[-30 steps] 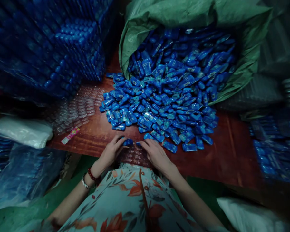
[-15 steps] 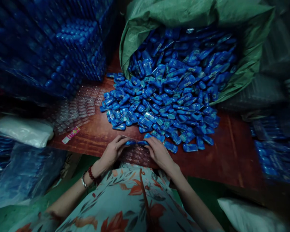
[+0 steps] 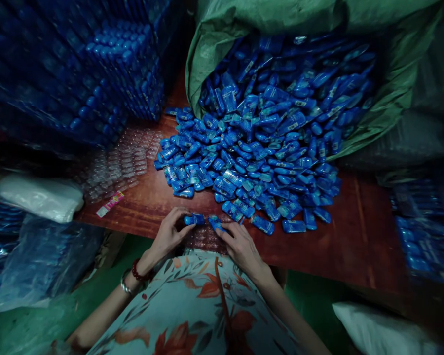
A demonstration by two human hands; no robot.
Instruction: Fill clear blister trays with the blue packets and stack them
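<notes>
Between thumb and fingers, my left hand (image 3: 171, 230) grips a small blue packet (image 3: 194, 219) with a shiny wrapper. My right hand (image 3: 241, 242) holds a second blue packet (image 3: 215, 223), tilted, a short way to the right of the first. Both are over a clear plastic tray with moulded pockets (image 3: 204, 239), which lies at the table's front edge against my body. My hands partly cover the tray's sides. Just beyond my fingers begins a big heap of the same blue packets (image 3: 244, 162).
The heap spills out of a green woven sack (image 3: 403, 98) on the wooden table (image 3: 336, 246). More clear trays (image 3: 114, 165) and a pink label strip (image 3: 110, 204) lie at the left. Tall stacks of filled blue trays (image 3: 126, 64) stand behind them. A white bag (image 3: 40, 197) sits far left.
The packets in my two hands have turned, so more of their faces show. My left hand has opened out a little around its packet. The view has shifted slightly.
</notes>
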